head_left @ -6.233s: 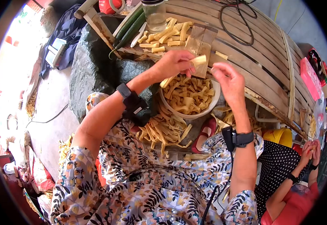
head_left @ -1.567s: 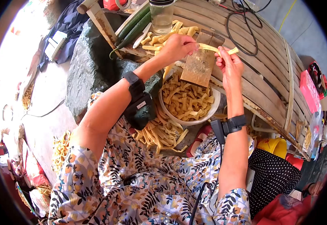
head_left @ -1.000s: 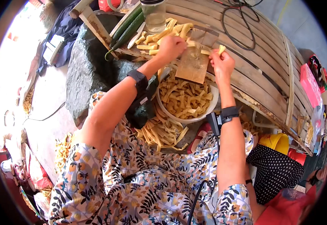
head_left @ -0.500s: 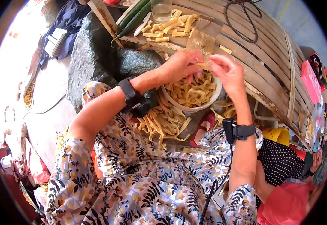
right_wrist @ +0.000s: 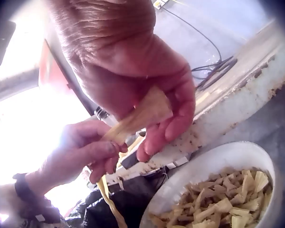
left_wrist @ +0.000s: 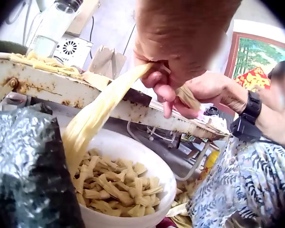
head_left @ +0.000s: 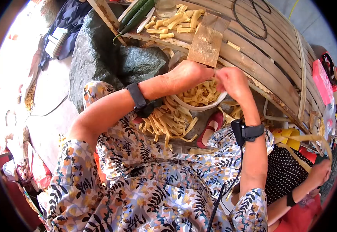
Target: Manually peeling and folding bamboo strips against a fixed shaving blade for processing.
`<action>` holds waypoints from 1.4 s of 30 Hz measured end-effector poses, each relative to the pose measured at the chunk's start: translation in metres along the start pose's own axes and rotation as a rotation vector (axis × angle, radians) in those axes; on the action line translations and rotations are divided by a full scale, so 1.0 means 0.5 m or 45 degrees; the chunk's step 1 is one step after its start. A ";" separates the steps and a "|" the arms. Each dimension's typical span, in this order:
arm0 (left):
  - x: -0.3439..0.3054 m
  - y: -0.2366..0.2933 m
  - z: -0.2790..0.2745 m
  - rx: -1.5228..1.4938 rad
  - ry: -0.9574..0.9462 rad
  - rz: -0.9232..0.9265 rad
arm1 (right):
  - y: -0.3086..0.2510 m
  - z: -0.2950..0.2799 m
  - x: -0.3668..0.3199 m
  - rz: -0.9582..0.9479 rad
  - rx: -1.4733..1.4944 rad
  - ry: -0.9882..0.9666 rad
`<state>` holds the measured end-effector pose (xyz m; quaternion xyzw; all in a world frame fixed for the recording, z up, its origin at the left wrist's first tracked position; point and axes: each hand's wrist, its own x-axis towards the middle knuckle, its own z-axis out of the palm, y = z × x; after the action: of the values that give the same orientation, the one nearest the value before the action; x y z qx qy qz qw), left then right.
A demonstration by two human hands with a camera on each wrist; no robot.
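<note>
Over the near edge of the slatted bench, my left hand [head_left: 189, 76] and right hand [head_left: 234, 83] meet almost fingertip to fingertip. Between them is a soft pale yellow strip [left_wrist: 97, 118], pinched by both hands. From my left fingers its long tail hangs down toward the white bowl [left_wrist: 168, 185]. The strip's short flared end [right_wrist: 145, 116] lies along my curled right fingers in the right wrist view. In the head view the hands hide most of the strip. Below them the bowl holds many short, knotted yellow pieces [head_left: 203, 94].
A wooden board [head_left: 207, 42] lies on the slatted bench [head_left: 269, 65]. Short yellow pieces [head_left: 178, 21], cucumbers [head_left: 137, 15] and a jar [head_left: 165, 7] are beyond. Loose strips [head_left: 166, 121] lie below the bowl beside a dark plastic bag [head_left: 95, 50]. Another person's hand [head_left: 319, 172] is at right.
Earlier my hands stretched a strip apart over the board. They have since come down and together above the bowl's far side. The other person's hand has risen with a long strip.
</note>
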<state>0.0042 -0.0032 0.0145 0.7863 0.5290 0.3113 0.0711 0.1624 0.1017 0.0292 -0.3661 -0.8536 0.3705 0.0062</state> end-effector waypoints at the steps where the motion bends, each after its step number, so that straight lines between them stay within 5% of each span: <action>1: -0.004 -0.001 0.000 0.045 -0.084 0.019 | 0.004 0.005 -0.006 0.036 0.025 -0.052; 7: -0.023 -0.031 -0.015 -0.390 -0.238 -0.310 | 0.044 0.020 -0.011 0.031 0.473 -0.143; 10: -0.032 -0.065 -0.018 -0.407 -0.273 -0.229 | 0.031 -0.013 -0.031 0.153 0.573 -0.337; 15: 0.013 0.030 -0.131 -1.523 -0.440 -0.423 | -0.027 -0.040 -0.067 -0.269 0.688 -0.674; 19: 0.048 0.051 -0.151 -1.342 -0.494 -0.226 | -0.061 -0.089 -0.103 -0.659 1.033 -0.664; 22: 0.039 0.026 -0.101 -1.189 -0.531 -0.356 | -0.051 -0.068 -0.088 -0.649 1.222 -0.553; 25: 0.026 0.015 -0.069 -1.272 -0.301 -0.413 | -0.034 -0.057 -0.076 -0.577 1.532 -0.523; 28: 0.018 0.000 -0.008 -2.016 -0.152 -0.654 | -0.044 -0.048 -0.065 -0.547 1.356 -0.276; 30: 0.014 0.007 0.002 -2.446 -0.355 -0.760 | -0.042 -0.046 -0.055 -0.538 1.126 -0.125; 36: -0.010 0.003 0.046 -2.576 -0.718 -0.685 | -0.059 -0.022 -0.056 -0.335 0.620 -0.037; 37: -0.012 0.009 0.046 -2.663 -0.668 -0.663 | -0.067 -0.024 -0.062 -0.173 0.685 -0.133; 41: -0.015 0.001 0.071 -2.755 -0.422 -0.526 | -0.061 -0.004 -0.049 -0.409 0.569 0.008; 42: -0.009 0.001 0.069 -2.539 -0.247 -0.774 | -0.053 0.003 -0.040 -0.517 0.414 0.256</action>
<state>0.0230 0.0000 -0.0145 0.2269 0.1999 0.5112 0.8045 0.1603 0.0763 0.0502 -0.2167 -0.8340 0.4555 0.2237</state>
